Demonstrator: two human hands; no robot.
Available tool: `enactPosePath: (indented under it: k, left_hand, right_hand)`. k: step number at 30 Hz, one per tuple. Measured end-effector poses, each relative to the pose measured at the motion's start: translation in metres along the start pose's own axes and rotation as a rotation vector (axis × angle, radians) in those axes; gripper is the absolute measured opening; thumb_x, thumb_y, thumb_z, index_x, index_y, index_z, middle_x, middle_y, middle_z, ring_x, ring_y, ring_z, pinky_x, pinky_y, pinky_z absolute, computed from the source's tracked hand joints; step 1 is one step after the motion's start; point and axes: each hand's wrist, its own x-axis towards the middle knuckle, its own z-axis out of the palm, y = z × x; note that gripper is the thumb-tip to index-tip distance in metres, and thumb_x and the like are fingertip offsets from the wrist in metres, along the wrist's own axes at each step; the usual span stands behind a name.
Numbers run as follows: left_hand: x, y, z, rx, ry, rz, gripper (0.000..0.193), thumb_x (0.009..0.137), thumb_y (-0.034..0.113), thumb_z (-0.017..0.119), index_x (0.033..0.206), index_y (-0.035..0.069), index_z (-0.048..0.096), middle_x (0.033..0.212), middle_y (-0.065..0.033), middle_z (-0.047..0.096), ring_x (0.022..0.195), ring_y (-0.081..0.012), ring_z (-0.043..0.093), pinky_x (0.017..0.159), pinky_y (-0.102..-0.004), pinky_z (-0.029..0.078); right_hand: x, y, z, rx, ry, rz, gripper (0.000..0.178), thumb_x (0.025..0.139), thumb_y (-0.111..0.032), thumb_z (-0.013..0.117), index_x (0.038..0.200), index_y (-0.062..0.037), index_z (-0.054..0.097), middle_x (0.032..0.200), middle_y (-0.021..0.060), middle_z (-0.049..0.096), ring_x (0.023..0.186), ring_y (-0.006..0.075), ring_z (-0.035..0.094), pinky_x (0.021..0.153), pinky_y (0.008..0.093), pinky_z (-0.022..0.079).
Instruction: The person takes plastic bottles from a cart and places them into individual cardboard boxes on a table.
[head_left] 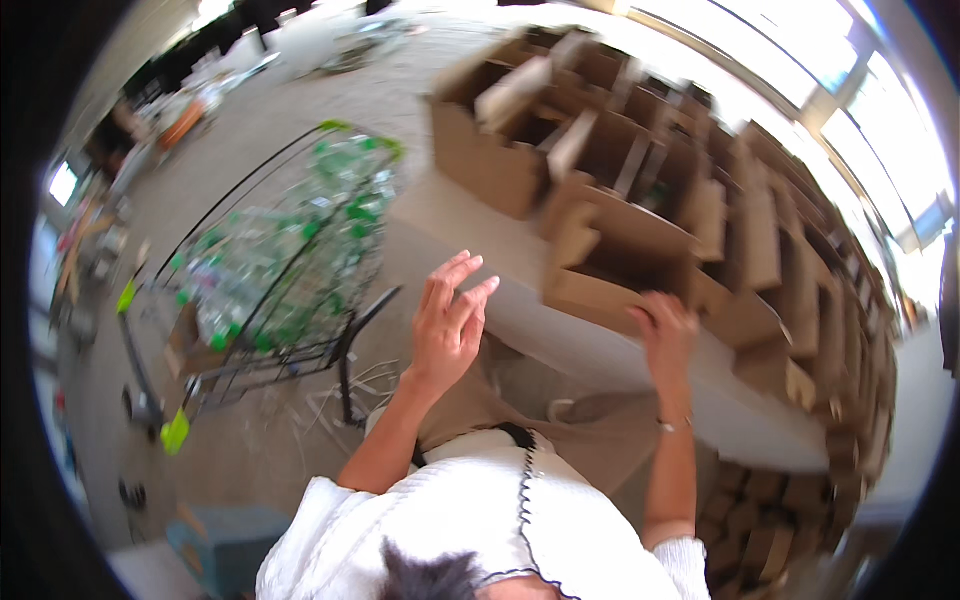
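My left hand (447, 325) is raised in front of my body with its fingers apart and nothing in it. It hovers between the cart and the boxes. My right hand (668, 335) is at the near right edge of an open cardboard box (590, 292), fingers curled over the rim and slightly blurred. The brown box stands at the front of a group of similar boxes, on the edge of a pale surface (510, 320). Its dark inside faces up, and I cannot make out any contents.
Several open cardboard boxes (775, 240) stand packed in rows at the right. On the left is a black wire cart (345, 375) with lime-green corners, full of clear plastic bottles (290, 260) with green caps. Pale straps (330, 405) lie on the floor. A blue-grey bin (225, 550) stands lower left.
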Motion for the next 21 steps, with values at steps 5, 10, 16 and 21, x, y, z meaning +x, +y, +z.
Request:
enactPosePath:
  k: [5,10,16,21]
  left_hand:
    - [0.004,-0.093,-0.087,0.323,0.263,-0.335,0.025,0.093,0.0,0.065,0.117,0.007,0.072,0.13,-0.0116,0.065,0.121,-0.031,0.061,0.105,-0.0427,0.048]
    - [0.033,-0.176,-0.18,0.694,0.11,-0.647,0.028,0.091,0.007,0.068,0.118,0.008,0.073,0.127,-0.0146,0.068,0.118,-0.0338,0.064,0.101,-0.0413,0.051]
    - [0.033,-0.328,-0.167,0.766,-0.625,-0.681,0.036,0.085,0.004,0.065,0.12,0.006,0.071,0.125,-0.0177,0.069,0.12,-0.036,0.065,0.097,-0.0466,0.054]
    - [0.003,-0.399,-0.152,0.839,-0.814,-0.615,0.054,0.084,0.0,0.062,0.136,0.012,0.058,0.134,-0.0155,0.065,0.125,-0.0375,0.062,0.098,-0.0496,0.053]
  right_hand:
    - [0.003,-0.003,-0.005,-0.022,-0.077,0.105,0.017,0.092,-0.022,0.073,0.095,-0.0072,0.065,0.086,0.007,0.062,0.084,0.0285,0.059,0.075,0.0433,0.04]
    - [0.002,0.002,-0.001,-0.024,-0.058,0.071,0.019,0.093,-0.022,0.072,0.096,-0.0059,0.062,0.09,0.0088,0.061,0.09,0.0306,0.058,0.08,0.0434,0.041]
    - [0.003,-0.003,0.003,0.05,-0.045,0.097,0.022,0.095,-0.021,0.072,0.095,-0.0027,0.06,0.09,0.0101,0.059,0.091,0.0327,0.056,0.086,0.0432,0.043]
    - [0.009,-0.021,-0.01,0.011,-0.118,0.196,0.024,0.096,-0.021,0.071,0.096,-0.0009,0.059,0.09,0.0116,0.058,0.09,0.0334,0.055,0.088,0.0432,0.043]
